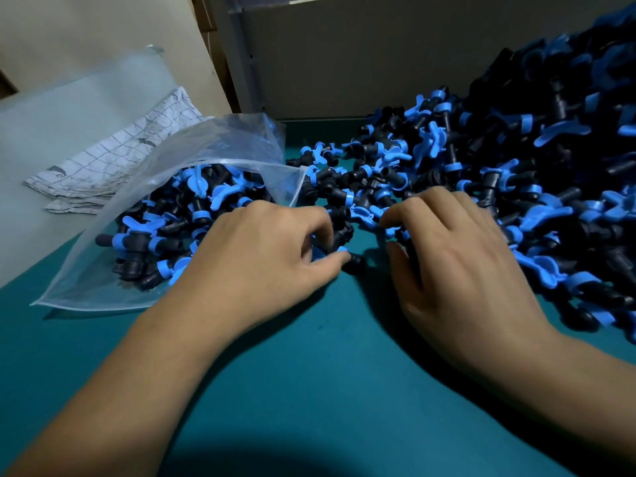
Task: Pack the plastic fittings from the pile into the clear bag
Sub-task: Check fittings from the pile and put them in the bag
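Two hands work at the near edge of the pile (516, 160), and the relation that matters is where the bag mouth lies from the one already loaded. Your left hand (261, 253) has its fingers and thumb curled around a small clutch of black-and-blue fittings (339, 235), held just above the green table (309, 390). The clear bag (165, 208) lies directly to the left of that hand, on its side, its open mouth facing right toward the pile and lifted into a loose arch. Your knuckles sit just beside the lower lip of that mouth, so the left hand is plainly the nearer one; I judge the coming move to be a short sweep leftward and slightly away from you, not a lift.

Your right hand (457, 256) rests on the pile's fringe with fingers bent, tips down among the loose pieces; whether it has any pinched I cannot tell, since the fingertips are buried.

The bag holds a good heap of fittings, but the pile to your right rises high and deep, so by my reckoning most of the work remains. The fittings lie every which way, with no common long axis to line up. Beyond the bag, a folded patterned cloth (113, 160) lies against the wall.
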### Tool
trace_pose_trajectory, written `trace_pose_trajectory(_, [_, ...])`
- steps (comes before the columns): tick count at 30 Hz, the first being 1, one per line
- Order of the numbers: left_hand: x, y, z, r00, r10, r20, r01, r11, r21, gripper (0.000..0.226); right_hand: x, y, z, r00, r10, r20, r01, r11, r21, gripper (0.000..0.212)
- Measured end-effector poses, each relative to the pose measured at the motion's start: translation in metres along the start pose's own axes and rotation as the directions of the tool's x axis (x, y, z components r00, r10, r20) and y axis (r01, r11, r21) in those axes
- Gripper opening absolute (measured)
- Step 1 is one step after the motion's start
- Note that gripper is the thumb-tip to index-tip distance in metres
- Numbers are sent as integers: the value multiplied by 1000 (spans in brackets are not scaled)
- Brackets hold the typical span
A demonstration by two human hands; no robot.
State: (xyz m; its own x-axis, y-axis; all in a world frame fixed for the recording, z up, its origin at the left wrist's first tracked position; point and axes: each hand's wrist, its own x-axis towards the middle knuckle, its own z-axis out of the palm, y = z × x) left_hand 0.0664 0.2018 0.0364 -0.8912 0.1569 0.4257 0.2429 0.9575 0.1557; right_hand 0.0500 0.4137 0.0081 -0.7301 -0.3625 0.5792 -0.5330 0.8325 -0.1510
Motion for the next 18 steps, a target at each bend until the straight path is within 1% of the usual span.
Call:
trace_pose_trajectory(3, [-1, 8, 8, 994, 24, 107, -32, 997, 77, 43, 0, -3, -3, 995, -52, -83, 60, 994, 93, 18])
trace_pose_trajectory(4, [-1, 10, 12, 990, 33, 134, -50, 992, 119, 45, -1, -3, -4, 995, -46, -94, 56, 992, 111, 18])
trace_pose_trajectory(6, [-2, 13, 18, 989, 60, 134, -83, 981, 174, 42, -1, -2, -5, 995, -5, -103, 19, 991, 136, 18])
trace_pose_trajectory(8, [-2, 13, 20, 989, 79, 121, -99, 981, 165, 39, 0, -2, -5, 994, 31, -101, -16, 989, 147, 18])
trace_pose_trajectory(10, [-1, 12, 19, 986, 95, 134, -109, 989, 104, 36, 0, -2, -5, 994, 39, -99, -23, 987, 156, 18])
trace_pose_trajectory(11, [-1, 11, 18, 986, 108, 128, -113, 993, 32, 32, 0, -2, -6, 994, 39, -101, -22, 986, 166, 17])
trace_pose_trajectory(13, [-1, 10, 15, 992, 117, 46, -112, 988, -105, 25, 0, -2, -6, 992, 59, -114, -34, 977, 209, 15])
trace_pose_trajectory(14, [0, 11, 14, 996, 93, -17, -94, 976, -194, 23, 0, -1, -6, 989, 81, -127, -48, 970, 239, 16])
trace_pose_trajectory(15, [1, 12, 12, 996, 37, -80, -62, 939, -339, 19, 0, 1, -5, 984, 107, -143, -66, 961, 269, 20])
trace_pose_trajectory(16, [2, 14, 11, 991, -34, -129, -39, 852, -522, 14, 1, 2, -5, 979, 135, -155, -83, 951, 298, 26])
trace_pose_trajectory(17, [3, 16, 9, 982, -108, -154, -30, 720, -694, 10, 1, 2, -5, 976, 153, -154, -95, 939, 330, 32])
trace_pose_trajectory(18, [4, 17, 8, 972, -172, -161, -30, 590, -807, 8, 1, 2, -5, 978, 154, -138, -95, 927, 363, 38])
